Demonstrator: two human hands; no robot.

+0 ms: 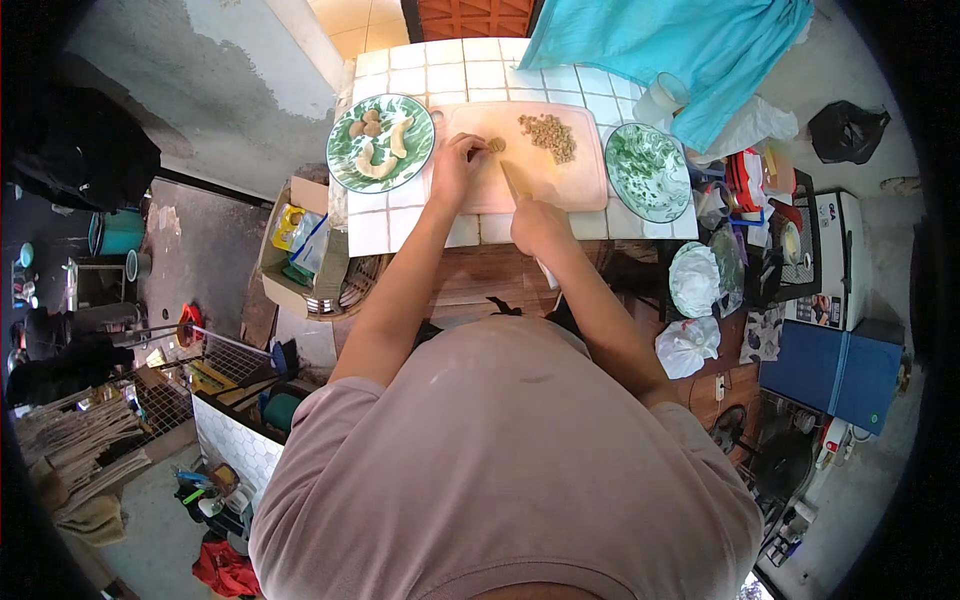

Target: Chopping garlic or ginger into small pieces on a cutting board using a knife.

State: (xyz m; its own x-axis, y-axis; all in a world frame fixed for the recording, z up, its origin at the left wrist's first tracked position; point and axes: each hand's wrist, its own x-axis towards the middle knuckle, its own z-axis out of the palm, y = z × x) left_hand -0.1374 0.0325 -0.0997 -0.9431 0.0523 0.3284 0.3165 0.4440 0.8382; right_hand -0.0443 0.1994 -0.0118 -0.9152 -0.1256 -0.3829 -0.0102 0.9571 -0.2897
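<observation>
A pale pink cutting board [480, 195] lies on the white tiled table. On its left half my left hand [458, 165] has its fingers closed against a small round brown meatball [496, 145]. My right hand [540, 226] is wrapped around the handle of a knife [511, 180]. The blade points away from me, its tip close to the meatball. Small chopped brown bits [548, 138] form a loose pile on the board's far right. Left of the board, a green-and-white enamel plate [345, 177] holds several brown balls and pale curved pieces.
Right of the board sits another green-and-white plate [648, 173]. Behind it are a clear cup [662, 98] and a turquoise cloth [660, 40] hanging over the table's far edge. A cardboard box [275, 265] stands by the left edge; white plastic bags [688, 345] lie at the right.
</observation>
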